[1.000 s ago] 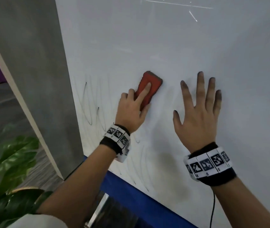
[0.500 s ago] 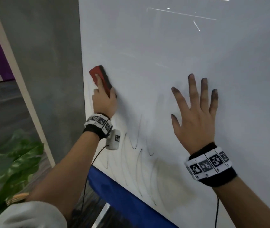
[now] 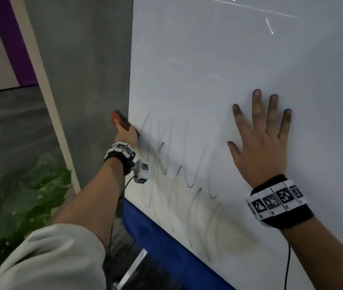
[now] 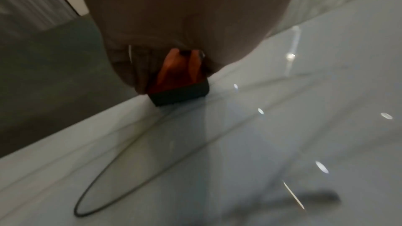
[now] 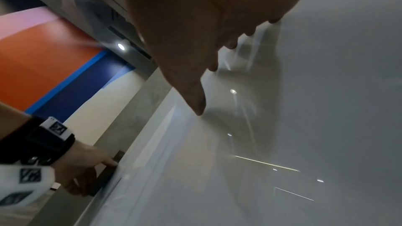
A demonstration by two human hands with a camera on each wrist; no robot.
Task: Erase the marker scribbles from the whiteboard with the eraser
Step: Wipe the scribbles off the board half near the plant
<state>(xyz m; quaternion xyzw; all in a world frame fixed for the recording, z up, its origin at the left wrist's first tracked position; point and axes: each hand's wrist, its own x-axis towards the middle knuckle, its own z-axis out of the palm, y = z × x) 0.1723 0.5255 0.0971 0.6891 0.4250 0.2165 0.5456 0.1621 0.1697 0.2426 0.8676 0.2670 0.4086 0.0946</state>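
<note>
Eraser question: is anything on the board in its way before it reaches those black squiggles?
Nothing visible. The eraser, gripped by the left hand, sits at the whiteboard's left edge; the scribbles begin right beside it. The right hand rests flat further right, past most marks.

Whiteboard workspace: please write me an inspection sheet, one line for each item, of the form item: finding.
Surface: whiteboard, upright, glossy, with reflections of lights.
Job's things: marker scribbles remain in the lower left area; red eraser sits at the board's left edge, partly past it.
Clutter: nothing seen.
Grippers: left hand grips the eraser; right hand lies flat on the board, fingers spread, tips dark.
Cables: thin black cables hang from both wrist bands.
Surroundings: grey wall left of the board, green plant below it, blue strip under the board.
</note>
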